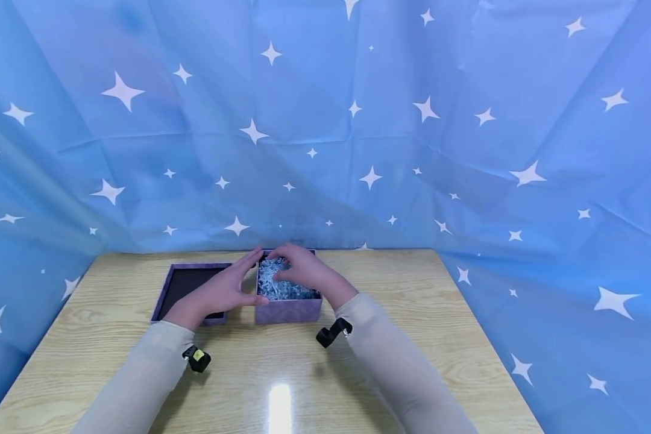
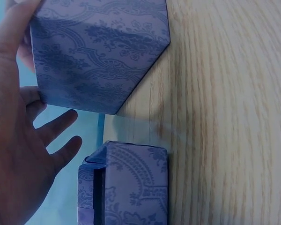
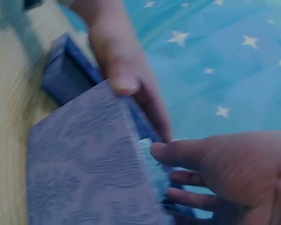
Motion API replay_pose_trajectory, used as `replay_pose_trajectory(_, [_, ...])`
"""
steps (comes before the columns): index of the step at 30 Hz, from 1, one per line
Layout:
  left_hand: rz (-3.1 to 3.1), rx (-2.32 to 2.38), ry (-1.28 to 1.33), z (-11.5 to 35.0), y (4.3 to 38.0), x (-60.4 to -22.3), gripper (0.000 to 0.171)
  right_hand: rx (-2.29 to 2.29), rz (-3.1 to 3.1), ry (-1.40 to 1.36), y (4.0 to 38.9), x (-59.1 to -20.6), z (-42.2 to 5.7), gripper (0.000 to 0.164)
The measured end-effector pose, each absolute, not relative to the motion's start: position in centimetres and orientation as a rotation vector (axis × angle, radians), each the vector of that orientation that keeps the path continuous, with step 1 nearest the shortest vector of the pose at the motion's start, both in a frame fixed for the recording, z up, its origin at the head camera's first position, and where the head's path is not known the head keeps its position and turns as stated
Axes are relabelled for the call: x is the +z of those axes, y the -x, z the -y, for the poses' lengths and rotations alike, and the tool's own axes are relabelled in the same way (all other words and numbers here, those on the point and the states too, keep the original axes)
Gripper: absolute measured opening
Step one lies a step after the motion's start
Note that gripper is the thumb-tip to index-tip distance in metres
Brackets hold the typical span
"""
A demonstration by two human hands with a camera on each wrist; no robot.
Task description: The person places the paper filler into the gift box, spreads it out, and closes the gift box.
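Observation:
A purple patterned box (image 1: 287, 312) stands near the back of the table, filled with pale blue shredded paper (image 1: 293, 291). Along its left side lies my left hand (image 1: 217, 295), thumb at the near corner and fingers stretched toward the far one. The left wrist view shows that hand's fingers (image 2: 61, 126) spread beside the box wall. My right hand (image 1: 306, 269) is over the box opening from the right, its fingers bent loosely and apart. In the right wrist view its thumb and fingertips (image 3: 158, 149) are right at the shredded paper (image 3: 152, 164).
Left of the box lies a matching shallow lid (image 1: 187, 289), dark inside face up, partly behind the left hand. A blue star-patterned cloth (image 1: 325, 120) hangs behind the wooden table (image 1: 412, 361). Small black devices (image 1: 333, 333) are worn on both wrists.

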State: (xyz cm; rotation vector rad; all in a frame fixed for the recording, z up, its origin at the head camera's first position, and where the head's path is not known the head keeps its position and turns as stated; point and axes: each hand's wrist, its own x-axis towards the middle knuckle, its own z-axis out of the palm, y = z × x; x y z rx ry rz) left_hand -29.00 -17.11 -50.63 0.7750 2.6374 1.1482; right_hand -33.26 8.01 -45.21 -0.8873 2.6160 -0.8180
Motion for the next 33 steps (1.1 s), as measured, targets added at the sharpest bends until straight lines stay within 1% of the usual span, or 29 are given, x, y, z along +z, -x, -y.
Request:
replay_pose_trajectory(9, [-2.602,1.18,-0.767,16.9,28.8,-50.5,0.122,-0.468,-2.683,0.884,33.7,-47.7,-6.0,0.053])
replay_pose_trajectory(16, [-2.603,1.183,-0.772,17.0,28.9,-50.5,0.123,-0.414,-2.663,0.894,33.9,-47.8,-6.0,0.052])
replay_pose_trajectory(20, [-2.604,1.175,-0.779,17.1,29.0,-50.6,0.123,-0.461,-2.646,0.913,33.9,-47.0,-6.7,0.056])
replay_pose_trajectory(26, [-2.63,1.152,-0.783,17.2,29.3,-50.8,0.124,-0.462,-2.619,0.945,33.3,-43.9,-8.5,0.067])
replay_pose_trajectory(30, [-2.63,1.15,-0.779,17.2,29.4,-50.8,0.125,-0.325,-2.586,0.963,33.2,-42.5,-9.4,0.073])
replay_pose_trajectory(33, [-2.626,1.156,-0.775,17.2,29.3,-50.8,0.125,-0.193,-2.578,0.947,33.3,-42.7,-9.2,0.074])
